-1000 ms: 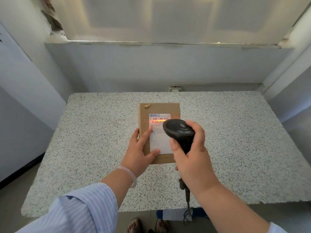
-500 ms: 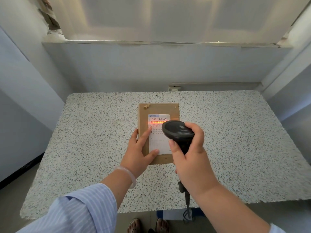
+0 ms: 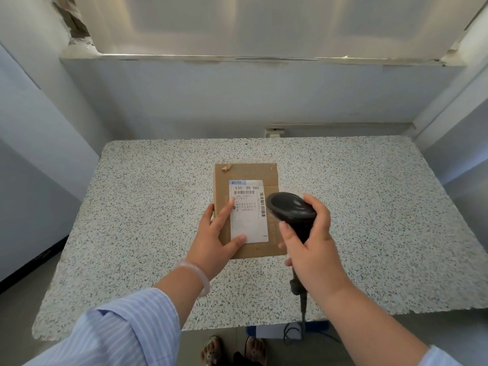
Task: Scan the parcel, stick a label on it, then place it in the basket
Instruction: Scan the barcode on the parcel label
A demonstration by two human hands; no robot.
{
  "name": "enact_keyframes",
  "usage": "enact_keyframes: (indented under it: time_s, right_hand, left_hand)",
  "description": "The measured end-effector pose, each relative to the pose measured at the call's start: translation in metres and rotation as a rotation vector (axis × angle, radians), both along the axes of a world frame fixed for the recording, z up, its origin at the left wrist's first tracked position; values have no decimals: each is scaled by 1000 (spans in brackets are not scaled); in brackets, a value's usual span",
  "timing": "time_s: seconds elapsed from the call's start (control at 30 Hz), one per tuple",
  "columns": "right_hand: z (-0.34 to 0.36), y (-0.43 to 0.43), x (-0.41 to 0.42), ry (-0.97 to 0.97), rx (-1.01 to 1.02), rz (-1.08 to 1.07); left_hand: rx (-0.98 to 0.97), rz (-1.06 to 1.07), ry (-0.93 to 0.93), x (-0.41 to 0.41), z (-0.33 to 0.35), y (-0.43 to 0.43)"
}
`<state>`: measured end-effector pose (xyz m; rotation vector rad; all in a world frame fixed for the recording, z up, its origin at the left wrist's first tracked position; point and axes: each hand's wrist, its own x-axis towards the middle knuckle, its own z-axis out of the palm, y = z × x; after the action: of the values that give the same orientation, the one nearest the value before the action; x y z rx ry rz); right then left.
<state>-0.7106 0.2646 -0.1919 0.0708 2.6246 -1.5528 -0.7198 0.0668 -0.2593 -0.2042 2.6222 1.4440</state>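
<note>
A flat brown cardboard parcel (image 3: 248, 175) lies in the middle of the speckled table (image 3: 148, 207). A white shipping label (image 3: 250, 223) with barcodes covers much of its top. My left hand (image 3: 215, 241) rests flat on the parcel's near left part, fingers spread, thumb on the label. My right hand (image 3: 314, 249) grips a black handheld barcode scanner (image 3: 290, 207), its head hanging over the parcel's right edge. No red light shows on the label. No basket is in view.
The scanner's cable (image 3: 303, 307) hangs off the table's near edge to the floor. A grey wall and a ledge (image 3: 237, 58) stand behind the table. My feet (image 3: 232, 351) show below the near edge.
The red scan line that lit the label's barcode has gone out. The scanner has shifted slightly right, so the label's top is uncovered. My left hand stays on the parcel.
</note>
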Motion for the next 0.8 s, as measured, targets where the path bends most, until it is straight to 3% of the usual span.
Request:
enact_keyframes:
  time_s: [0.2, 0.37, 0.8]
  right_hand:
    - [-36, 40, -11, -150, 274, -76]
    - [-76, 52, -21, -279, 388, -117]
    - [-140, 58, -25, -402, 427, -97]
  left_hand:
    - [-20, -61, -72, 10, -14, 0]
    - [-34, -34, -108, 25, -35, 2]
    - [-1, -30, -229, 46, -68, 5]
